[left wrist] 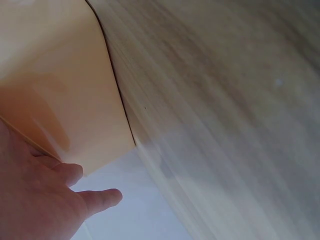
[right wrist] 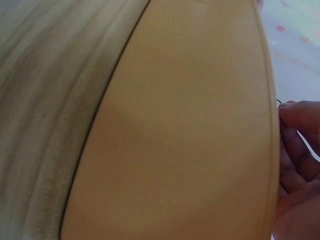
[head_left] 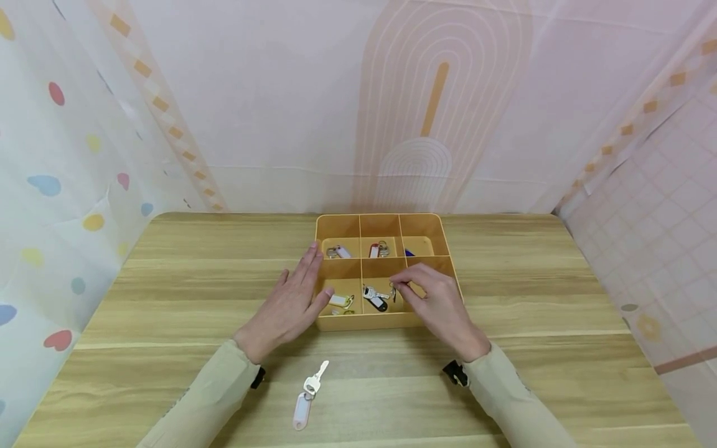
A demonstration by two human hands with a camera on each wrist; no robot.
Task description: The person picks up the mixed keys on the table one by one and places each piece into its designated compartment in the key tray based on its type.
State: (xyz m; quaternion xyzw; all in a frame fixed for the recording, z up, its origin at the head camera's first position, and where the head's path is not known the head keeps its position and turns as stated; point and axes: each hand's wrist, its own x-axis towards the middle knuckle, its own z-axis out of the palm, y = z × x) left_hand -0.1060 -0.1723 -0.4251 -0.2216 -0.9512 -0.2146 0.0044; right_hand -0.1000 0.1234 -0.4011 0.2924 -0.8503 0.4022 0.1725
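A yellow divided organizer box [head_left: 370,321] stands on the table. My left hand [head_left: 291,298] rests along its left rim with fingers extended, the thumb reaching over the front-left compartment. My right hand [head_left: 439,305] is over the front-middle divider, thumb and forefinger pinching a small key on a ring [head_left: 394,291] that hangs over the front-middle compartment. In that compartment lie a silver key [head_left: 374,294] and a black key tag [head_left: 378,303]. A yellow key tag [head_left: 338,300] sits in the front-left one. The right hand partly hides the front-right compartment.
Back compartments hold a pale key tag [head_left: 343,251], a red key tag [head_left: 374,250] with keys, and a blue piece [head_left: 409,252]. A silver key [head_left: 313,381] with a pink tag [head_left: 301,412] lies on the wooden table [head_left: 549,373] before the box. A patterned curtain [head_left: 280,93] hangs behind.
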